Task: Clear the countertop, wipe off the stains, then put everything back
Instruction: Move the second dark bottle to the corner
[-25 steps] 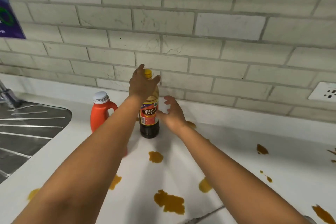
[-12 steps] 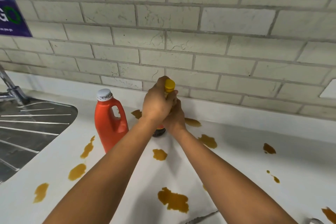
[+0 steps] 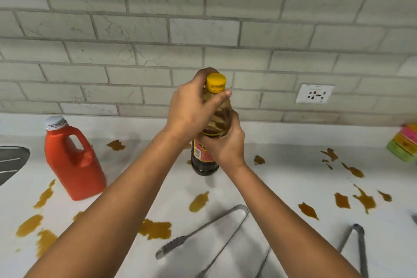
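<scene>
A dark sauce bottle with a yellow cap and red label is held above the white countertop, tilted slightly. My left hand grips its neck just below the cap. My right hand wraps around the bottle's middle, over the label. An orange jug with a white cap stands on the counter to the left. Several brown stains are scattered across the countertop.
Metal tongs lie on the counter near the front, with a second pair of tongs to the right. A stack of coloured sponges sits at the far right. The sink drainer is at the left. A wall socket is on the tiled wall.
Both hands closed around the bottle and lifted it off the counter toward me. The view shifted right, bringing the tongs and sponges into sight.
</scene>
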